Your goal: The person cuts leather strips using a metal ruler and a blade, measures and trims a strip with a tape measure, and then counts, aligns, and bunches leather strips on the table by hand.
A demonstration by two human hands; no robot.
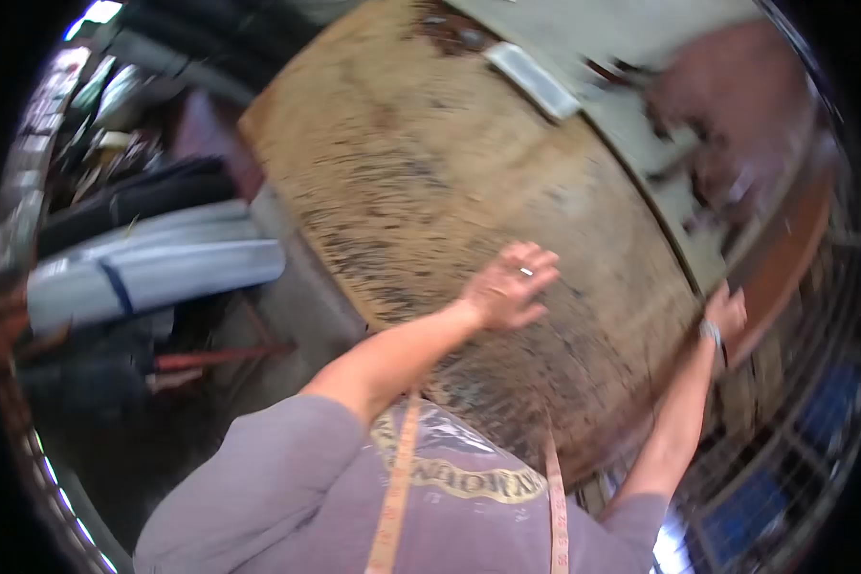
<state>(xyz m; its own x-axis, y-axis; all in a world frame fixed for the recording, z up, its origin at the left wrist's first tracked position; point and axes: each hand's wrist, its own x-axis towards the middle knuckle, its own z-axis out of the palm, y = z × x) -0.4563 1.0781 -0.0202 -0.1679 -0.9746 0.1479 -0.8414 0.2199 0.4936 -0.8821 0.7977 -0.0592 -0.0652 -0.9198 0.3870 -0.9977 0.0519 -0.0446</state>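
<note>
Over the worn wooden board (402, 124), my left hand (515, 285) is held with its fingers spread and nothing in it. A ring shows on one of its fingers. At the board's right corner is my right hand (727, 311), with a watch or bracelet on the wrist. Its fingers look curled in, and what they hold, if anything, is hidden. Dark scratches and cut marks cover much of the board. A white-rimmed rectangular object (534, 81) lies at its far edge. From my neck hangs a measuring tape (392, 488) over a grey shirt.
Beyond the board is a pale grey surface (631, 143) with blurred reddish-brown pieces (737, 96) on it. Long rolls of grey material (163, 273), one with a dark band, lie to the left. Wire racks with blue items (746, 507) stand at the lower right.
</note>
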